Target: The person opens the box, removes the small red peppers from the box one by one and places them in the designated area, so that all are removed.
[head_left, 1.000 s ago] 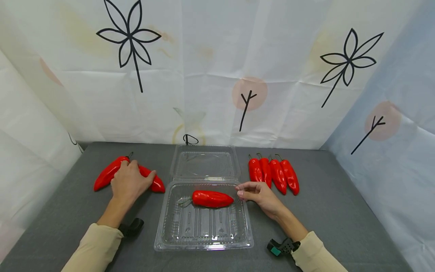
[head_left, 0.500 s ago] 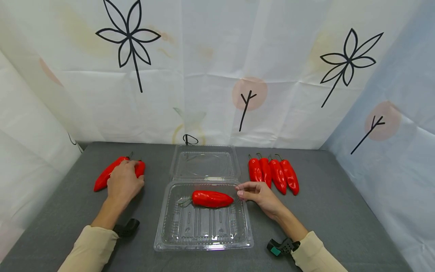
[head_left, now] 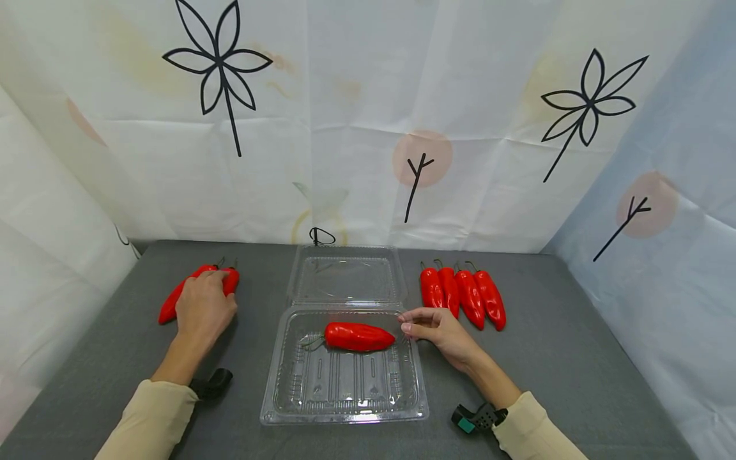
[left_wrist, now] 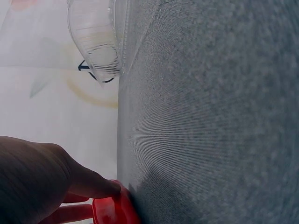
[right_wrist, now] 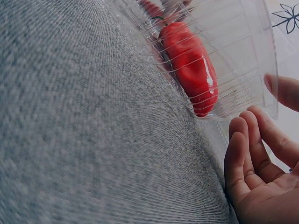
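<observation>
My left hand (head_left: 202,308) holds a red pepper (head_left: 231,280) at the table's left, and a second red pepper (head_left: 175,300) lies right beside it. In the left wrist view the thumb rests on the held pepper (left_wrist: 112,210), with fingers on its other side. My right hand (head_left: 445,332) pinches the right rim of an open clear plastic container (head_left: 345,416), thumb inside and fingers outside. One red pepper (head_left: 359,337) lies crosswise in the container's base, its stem to the left; the right wrist view shows this pepper (right_wrist: 189,65) through the clear wall.
Several red peppers (head_left: 470,299) lie in a row behind my right hand. The container's lid (head_left: 347,275) is folded back on the grey table (head_left: 575,358). A patterned white cloth (head_left: 356,128) stands behind the table.
My left hand has moved left with its pepper, turning it from slanted to nearly lengthwise beside the other pepper. My right hand and the container have stayed still.
</observation>
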